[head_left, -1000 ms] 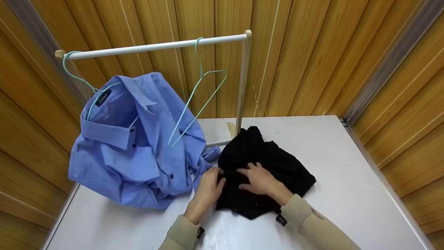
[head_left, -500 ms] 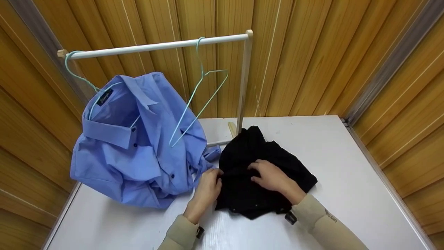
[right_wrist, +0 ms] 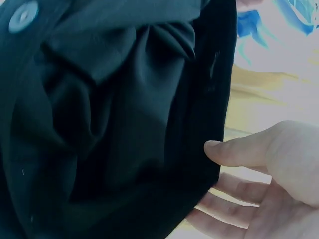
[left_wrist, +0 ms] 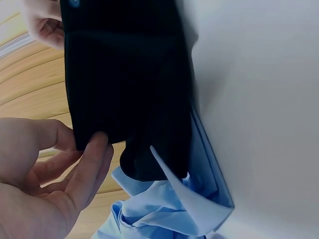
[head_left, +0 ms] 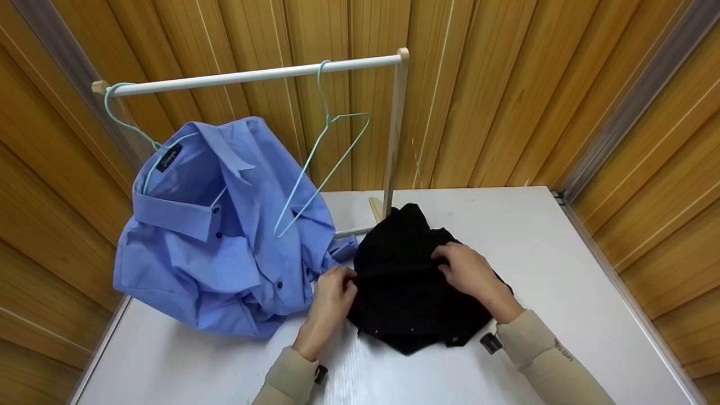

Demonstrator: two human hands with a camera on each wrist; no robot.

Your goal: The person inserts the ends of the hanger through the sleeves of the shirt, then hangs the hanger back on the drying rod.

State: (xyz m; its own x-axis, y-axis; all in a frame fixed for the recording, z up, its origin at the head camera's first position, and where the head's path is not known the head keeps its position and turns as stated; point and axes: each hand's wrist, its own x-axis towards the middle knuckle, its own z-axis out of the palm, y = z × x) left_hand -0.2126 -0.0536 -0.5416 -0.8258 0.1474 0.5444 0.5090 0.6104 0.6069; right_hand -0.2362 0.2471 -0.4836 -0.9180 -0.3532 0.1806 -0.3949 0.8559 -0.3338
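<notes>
A black buttoned shirt lies bunched on the white table, a folded edge of it raised between my two hands. My left hand pinches the left end of that edge; in the left wrist view, thumb and fingers of this hand meet at a corner of the cloth. At the other end, my right hand grips the edge between thumb and fingers. The right wrist view shows a pale button on the black cloth. Close by my left hand hangs a blue shirt.
A clothes rack with a white rail stands at the back left. The blue shirt hangs from it on a mint wire hanger. A second bare hanger hangs farther right. Wood-panelled walls enclose the white table.
My right hand has slid right and a little farther back along the black shirt, and now grips its edge. The edge between my hands has been drawn straight. My left hand has hardly moved.
</notes>
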